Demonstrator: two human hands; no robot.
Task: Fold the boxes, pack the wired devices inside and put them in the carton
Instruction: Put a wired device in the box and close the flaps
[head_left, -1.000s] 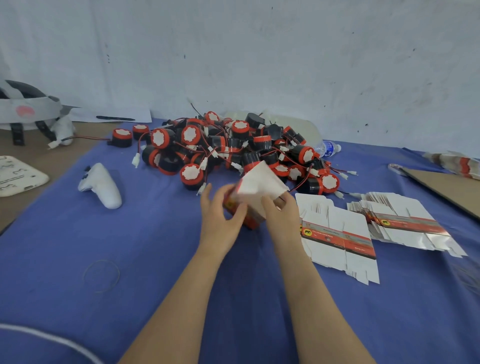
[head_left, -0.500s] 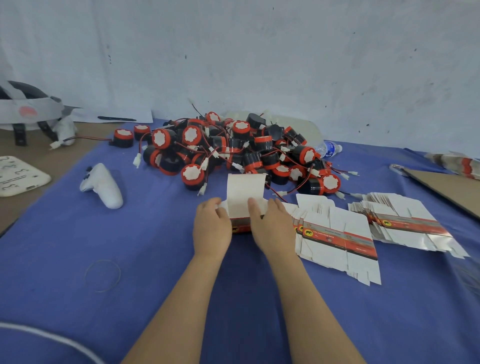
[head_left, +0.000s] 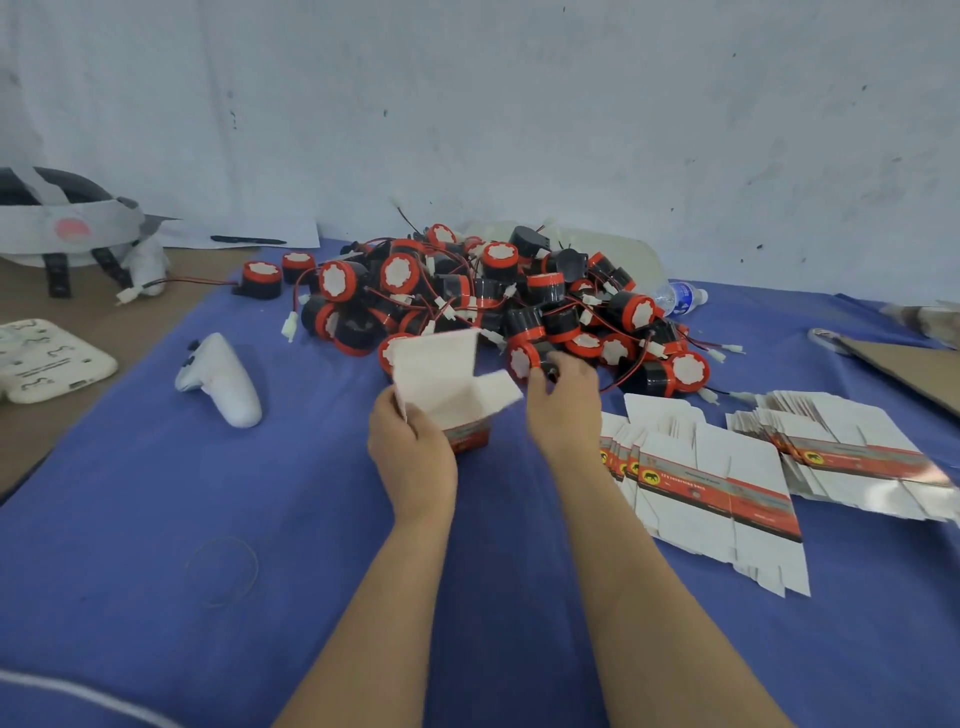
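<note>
Centre frame: the left hand (head_left: 413, 457) grips the folded box (head_left: 441, 379) by its near side, thumb curled over the rim, top flaps standing open. Whether the box touches the blue worktop (head_left: 260, 519) is hard to tell. Just right of it, the right hand (head_left: 563, 402) curls its fingers round a wired device (head_left: 522, 361) at the near edge of the pile (head_left: 467, 296). 2 stacks of flat boxes (head_left: 717, 499) fan out at right.

Even, soft daylight; blurred, wide-angle-warped edges.
</note>
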